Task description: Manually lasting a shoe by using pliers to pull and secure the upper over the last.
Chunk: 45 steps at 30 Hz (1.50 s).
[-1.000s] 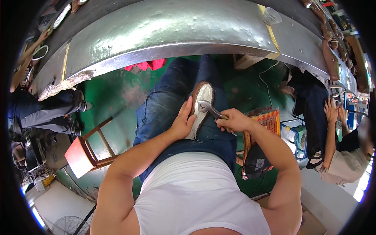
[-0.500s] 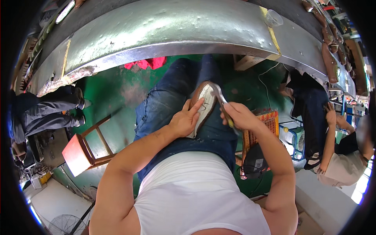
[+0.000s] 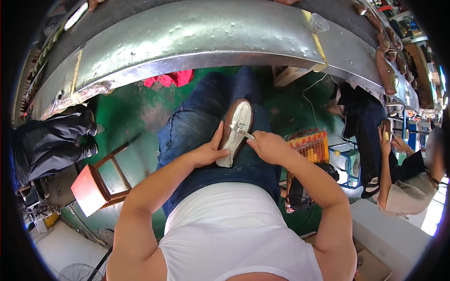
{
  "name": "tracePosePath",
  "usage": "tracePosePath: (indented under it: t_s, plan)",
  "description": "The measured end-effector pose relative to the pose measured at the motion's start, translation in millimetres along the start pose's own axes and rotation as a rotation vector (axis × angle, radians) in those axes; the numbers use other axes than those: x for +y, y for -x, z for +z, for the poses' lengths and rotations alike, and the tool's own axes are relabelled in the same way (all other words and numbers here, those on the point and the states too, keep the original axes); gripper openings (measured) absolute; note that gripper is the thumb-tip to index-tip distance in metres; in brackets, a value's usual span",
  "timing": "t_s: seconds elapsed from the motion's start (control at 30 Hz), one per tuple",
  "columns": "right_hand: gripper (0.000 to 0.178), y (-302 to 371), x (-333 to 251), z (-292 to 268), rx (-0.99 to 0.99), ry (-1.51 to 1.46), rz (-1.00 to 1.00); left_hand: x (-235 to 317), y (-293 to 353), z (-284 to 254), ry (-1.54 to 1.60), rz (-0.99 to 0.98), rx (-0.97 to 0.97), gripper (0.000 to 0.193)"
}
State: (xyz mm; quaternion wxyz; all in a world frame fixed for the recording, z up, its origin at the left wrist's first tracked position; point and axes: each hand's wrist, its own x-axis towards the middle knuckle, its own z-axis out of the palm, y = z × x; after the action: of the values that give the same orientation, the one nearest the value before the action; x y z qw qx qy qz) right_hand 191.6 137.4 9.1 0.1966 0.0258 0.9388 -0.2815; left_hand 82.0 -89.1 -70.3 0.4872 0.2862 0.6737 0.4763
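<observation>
Silver metal hammer (image 3: 247,135): handle hidden inside right hand (image 3: 269,146) | brown-edged, white-bottomed shoe (image 3: 241,116): left border partly covered by left hand (image 3: 208,153) | black rounded fabric bag (image 3: 299,193): partly behind right forearm (image 3: 309,177) | round wire fan guard (image 3: 80,272): cut off by lower picture edge

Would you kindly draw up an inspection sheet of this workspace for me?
Surface: metal-clad bench, dented, yellow strips across it.
Work items: brown shoe on the person's lap, pale underside up; hammer over it.
Clutter: clear plastic cup on the bench; red cloth below its edge.
Hands: left hand holds the shoe; right hand grips the hammer.
Cables: white cable by the green floor.
Surroundings: red-seated stool left; co-worker right.
</observation>
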Motion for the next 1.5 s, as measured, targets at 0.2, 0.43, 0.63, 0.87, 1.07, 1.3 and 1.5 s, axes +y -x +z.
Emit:
tracePosePath:
  t_s: [0.2, 0.43, 0.63, 0.87, 1.07, 1.3, 1.5]
  plan:
    - [0.04, 12.8, -3.2, -2.7, 0.079, -0.099, -0.006, 15.9, 3.9, 11.8, -0.119, -0.135, 0.027, 0.113]
    - [0.034, -2.1, 6.2, -64.8, 0.415, -0.165, 0.004, 92.1, -18.5, -3.7, -0.457, -0.306, 0.232, 0.112]
    - [0.036, -34.9, 23.3, -139.3, 0.801, 0.19, -0.065, 108.9, -2.8, -66.6, 0.785, 0.302, -0.132, 0.094]
    - [0.038, -117.2, 48.0, -186.5, 0.972, 0.585, -0.068, 98.2, -14.2, -66.3, 1.124, 0.068, 0.05, 0.08]
    - [0.045, -141.8, 70.8, -191.1, 0.942, 0.377, -0.016, 153.4, -0.1, -66.4, 1.14, 0.113, 0.087, 0.076]
    - [0.044, -140.0, 72.3, -188.5, 0.999, 0.392, -0.045, 190.2, -12.4, -79.2, 1.14, 0.074, 0.15, 0.07]
    - [0.04, -137.5, 70.7, -188.8, 1.048, 0.349, -0.078, 224.6, -69.9, -118.9, 0.989, 0.112, 0.119, 0.066]
